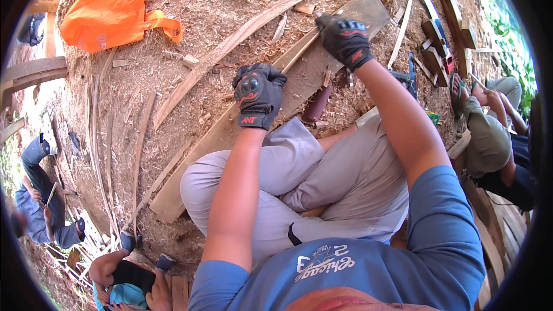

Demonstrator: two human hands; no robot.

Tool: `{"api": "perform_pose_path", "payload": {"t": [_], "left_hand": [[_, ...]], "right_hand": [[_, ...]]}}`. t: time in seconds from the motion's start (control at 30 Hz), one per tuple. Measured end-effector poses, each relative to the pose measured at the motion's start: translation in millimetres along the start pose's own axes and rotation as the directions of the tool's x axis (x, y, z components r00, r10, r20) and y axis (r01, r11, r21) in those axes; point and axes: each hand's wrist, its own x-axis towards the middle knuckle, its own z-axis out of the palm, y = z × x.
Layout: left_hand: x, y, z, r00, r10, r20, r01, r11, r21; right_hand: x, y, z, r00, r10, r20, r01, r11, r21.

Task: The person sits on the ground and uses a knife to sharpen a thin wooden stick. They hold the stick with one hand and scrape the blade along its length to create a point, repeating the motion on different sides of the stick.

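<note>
A thin pale wooden strip [300,53] runs slantwise between my hands, above a long flat board [314,78] on the ground. My left hand [257,93], in a black glove with red marks, is closed round the strip's nearer part. Farther off and to the right, my gloved right hand [345,40] is closed at the strip's far part; whether anything else sits inside its fingers is hidden. The board reaches from beside my left knee to beyond my right hand. A curled reddish-brown sheet [317,103] lies against its near side.
Wood shavings cover the ground. A long curved plank [230,43] lies beyond my left hand, with an orange bag [106,11] farther left. A handsaw [429,3] and wood blocks [435,60] lie to the right. People sit at the right [489,138], left [43,196] and lower left [129,276].
</note>
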Motion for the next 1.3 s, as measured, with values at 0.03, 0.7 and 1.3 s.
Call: {"api": "perform_pose_path", "payload": {"t": [0.03,0.7,1.3], "left_hand": [[0.2,1.8,0.1,1.000,-0.021,0.015,0.022,1.000,-0.011],[3.5,-13.1,0.7,0.984,-0.126,0.123,0.138,0.987,-0.089],[4.6,2.9,0.7,0.985,-0.128,0.117,0.142,0.982,-0.125]], "right_hand": [[4.0,6.5,-4.7,0.998,0.047,-0.040,-0.048,0.999,-0.004],[-44.2,-105.5,10.2,0.928,-0.372,-0.026,0.373,0.928,0.010],[-0.9,-1.0,-13.0,0.994,0.104,-0.033,-0.105,0.992,-0.063]]}}
